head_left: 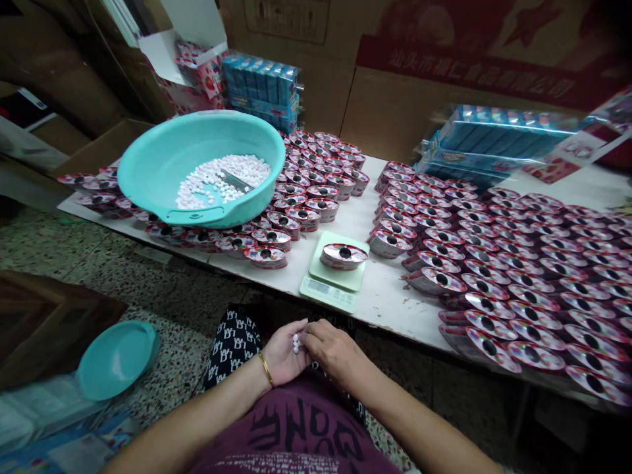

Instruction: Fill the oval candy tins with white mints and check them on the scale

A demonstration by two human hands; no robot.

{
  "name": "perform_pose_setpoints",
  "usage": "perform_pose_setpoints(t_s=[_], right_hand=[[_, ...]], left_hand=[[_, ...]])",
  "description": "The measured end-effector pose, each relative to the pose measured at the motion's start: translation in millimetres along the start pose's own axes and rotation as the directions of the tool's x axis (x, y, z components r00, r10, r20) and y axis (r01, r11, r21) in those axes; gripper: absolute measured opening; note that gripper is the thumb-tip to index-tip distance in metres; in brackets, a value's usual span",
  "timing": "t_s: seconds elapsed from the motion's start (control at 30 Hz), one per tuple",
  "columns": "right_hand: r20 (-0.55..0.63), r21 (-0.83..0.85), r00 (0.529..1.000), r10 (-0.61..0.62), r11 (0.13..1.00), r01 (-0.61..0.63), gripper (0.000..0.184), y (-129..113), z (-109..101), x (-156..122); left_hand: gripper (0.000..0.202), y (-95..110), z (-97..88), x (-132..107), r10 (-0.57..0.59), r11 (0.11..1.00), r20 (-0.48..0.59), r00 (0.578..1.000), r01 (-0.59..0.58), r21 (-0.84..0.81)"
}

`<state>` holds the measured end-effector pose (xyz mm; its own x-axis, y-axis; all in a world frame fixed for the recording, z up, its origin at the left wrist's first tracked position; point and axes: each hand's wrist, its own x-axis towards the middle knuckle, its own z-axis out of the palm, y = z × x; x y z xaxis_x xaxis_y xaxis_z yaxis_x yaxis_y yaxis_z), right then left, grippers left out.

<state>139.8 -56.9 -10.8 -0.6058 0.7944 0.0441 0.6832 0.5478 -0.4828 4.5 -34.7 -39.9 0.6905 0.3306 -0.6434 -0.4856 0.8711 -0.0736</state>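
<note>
Close to my body, my left hand [284, 359] is cupped palm up around several small white candies [295, 343], pellet-like in shape. Bent over that palm is my right hand [332, 349], its fingertips pressed together at the candies' edge; whether anything is pinched there is hidden. Just beyond both hands, a pale green digital scale [328, 295] lies at the table's front edge. One red and white oval pack [344, 257] with a dark round hole on top stands on its plate. The scale's display is too small to read.
Left on the table, a large turquoise basin [148, 145] holds many white candies [207, 181] and a grey scoop-like piece [236, 180]. Rows of similar packs [498, 283] flank the scale. Blue wrapped boxes [498, 135] stand behind. A turquoise lid or bowl [117, 359] sits low left.
</note>
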Motion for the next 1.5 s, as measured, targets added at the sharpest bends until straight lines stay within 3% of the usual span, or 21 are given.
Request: perform_pose_setpoints(t_s=[0.13, 0.23, 0.37, 0.47, 0.6, 0.73, 0.9, 1.03, 1.1, 1.2, 1.23, 1.37, 1.5], right_hand=[[-0.138, 0.16, 0.99, 0.014, 0.987, 0.009, 0.016, 7.9, -11.3, 2.2], [-0.297, 0.197, 0.954, 0.042, 0.98, 0.018, 0.019, 23.4, -38.4, 10.1], [-0.488, 0.025, 0.87, 0.069, 0.998, -0.065, 0.019, 54.5, -81.0, 28.0], [-0.496, -0.136, 0.867, 0.05, 0.982, -0.134, 0.019, 74.6, -95.4, 40.2], [-0.384, -0.316, 0.921, 0.063, 0.928, -0.195, 0.021, 86.7, -93.8, 44.4], [-0.392, -0.264, 0.918, 0.06, 0.948, -0.175, 0.022, 90.4, -88.4, 36.6], [-0.542, -0.077, 0.836, 0.085, 0.986, -0.15, 0.026, 90.6, -81.9, 22.6], [-0.643, 0.052, 0.748, 0.166, 0.983, -0.174, 0.024, 71.1, -73.4, 9.2], [-0.6, 0.076, 0.782, 0.167, 0.985, -0.152, 0.024, 50.4, -62.3, 2.3], [-0.38, 0.037, 0.924, 0.046, 0.999, -0.034, 0.031, 13.8, -34.2, -6.2], [-0.308, -0.007, 0.951, -0.003, 1.0, 0.001, 0.033, 3.7, -23.4, -8.5], [-0.208, -0.119, 0.977, -0.054, 0.992, 0.03, 0.034, -10.8, 7.1, -15.6], [-0.098, -0.06, 0.995, -0.018, 0.998, 0.013, 0.024, -0.1, 4.0, -19.7]], left_hand=[[0.017, 1.1, 5.6, 2.0, 0.037, 0.999, 0.059, 0.998, -0.036, -0.017], [0.021, 5.1, 11.6, 4.0, 0.055, 0.998, 0.083, 0.995, -0.057, 0.021], [0.032, 9.4, 15.8, 6.4, 0.057, 0.994, 0.123, 0.991, -0.068, 0.085], [0.033, 8.8, 14.6, 6.7, 0.069, 0.993, 0.117, 0.991, -0.079, 0.089], [0.032, 6.8, 12.9, 4.5, 0.073, 0.992, 0.086, 0.994, -0.081, 0.096], [0.031, 7.2, 14.6, 3.2, 0.073, 0.993, 0.086, 0.994, -0.08, 0.092], [0.031, 7.6, 18.2, 5.4, 0.068, 0.993, 0.103, 0.992, -0.078, 0.092], [0.032, 6.2, 19.2, 6.5, 0.081, 0.992, 0.118, 0.99, -0.091, 0.09], [0.032, 4.7, 19.3, 5.8, 0.09, 0.992, 0.13, 0.987, -0.101, 0.075], [0.033, 0.2, 19.1, 3.7, 0.086, 0.994, 0.149, 0.985, -0.096, 0.057], [0.036, -1.8, 18.9, 3.0, 0.075, 0.995, 0.154, 0.985, -0.085, 0.06], [0.049, -8.8, 15.7, 1.7, 0.036, 0.995, 0.162, 0.986, -0.05, 0.086], [0.044, -10.9, 12.5, 1.7, 0.034, 0.993, 0.135, 0.99, -0.048, 0.106]])
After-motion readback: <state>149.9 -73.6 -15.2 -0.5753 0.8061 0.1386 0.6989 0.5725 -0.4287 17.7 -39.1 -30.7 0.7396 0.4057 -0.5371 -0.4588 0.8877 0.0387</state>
